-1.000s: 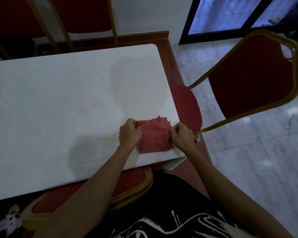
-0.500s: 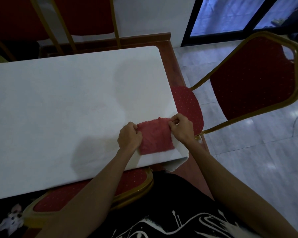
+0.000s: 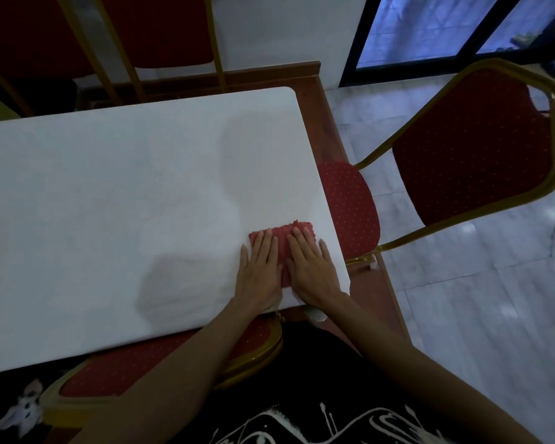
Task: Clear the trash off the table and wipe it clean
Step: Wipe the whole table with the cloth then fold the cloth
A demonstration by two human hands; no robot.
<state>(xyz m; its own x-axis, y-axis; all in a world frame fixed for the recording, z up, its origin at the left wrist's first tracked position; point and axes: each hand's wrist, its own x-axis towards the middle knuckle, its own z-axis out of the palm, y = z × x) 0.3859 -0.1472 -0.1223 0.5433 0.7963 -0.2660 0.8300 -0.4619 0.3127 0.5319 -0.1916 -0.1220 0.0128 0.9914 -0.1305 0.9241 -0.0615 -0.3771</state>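
Pinning the red cloth (image 3: pixel 297 231) under straight fingers, your left hand (image 3: pixel 261 272) and right hand (image 3: pixel 312 270) hug the table's (image 3: pixel 109 203) right edge; wipe leftward.

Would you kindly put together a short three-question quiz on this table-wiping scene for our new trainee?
1. True or false: the left hand and the right hand both lie flat, fingers straight, on the red cloth.
2. Where on the white table does the cloth lie? A) far left corner B) near right corner C) centre
3. Fill in: the chair at the table's right end has gold-coloured framing and ___ upholstery.

Key: 1 true; 2 B; 3 red.
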